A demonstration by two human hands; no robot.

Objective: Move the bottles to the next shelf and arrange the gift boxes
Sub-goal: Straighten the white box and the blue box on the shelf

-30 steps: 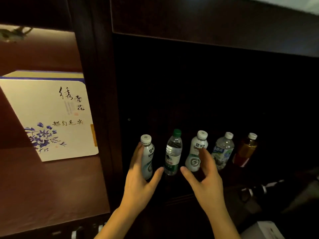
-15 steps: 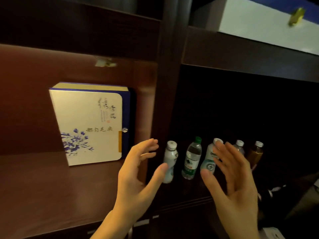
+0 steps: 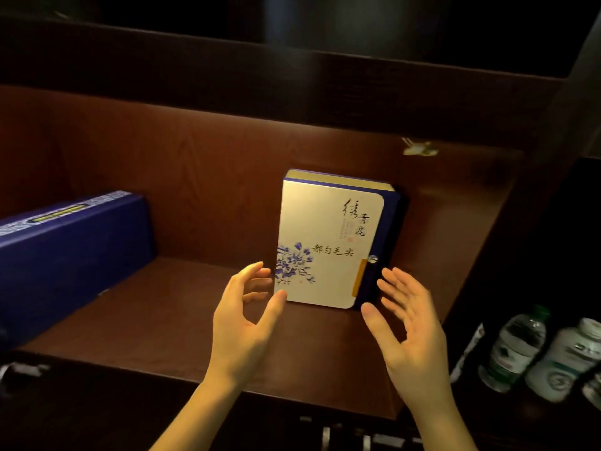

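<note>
At right, bottles (image 3: 514, 351) shelved, seemingly done; left hand (image 3: 242, 323) and right hand (image 3: 406, 333) spread, empty, flanking upright gift box (image 3: 328, 245); arranging left.

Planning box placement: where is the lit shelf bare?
Bare board lies between the blue box at left and the cream gift box. A narrow strip runs to its right. The dark bay with bottles is crowded.

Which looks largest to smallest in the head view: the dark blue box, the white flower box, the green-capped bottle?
1. Dark blue box: fills the most picture, though it sits nearer the camera and is cut by the edge, so its true size is unsure.
2. White flower box, standing upright.
3. Green-capped bottle.
</note>
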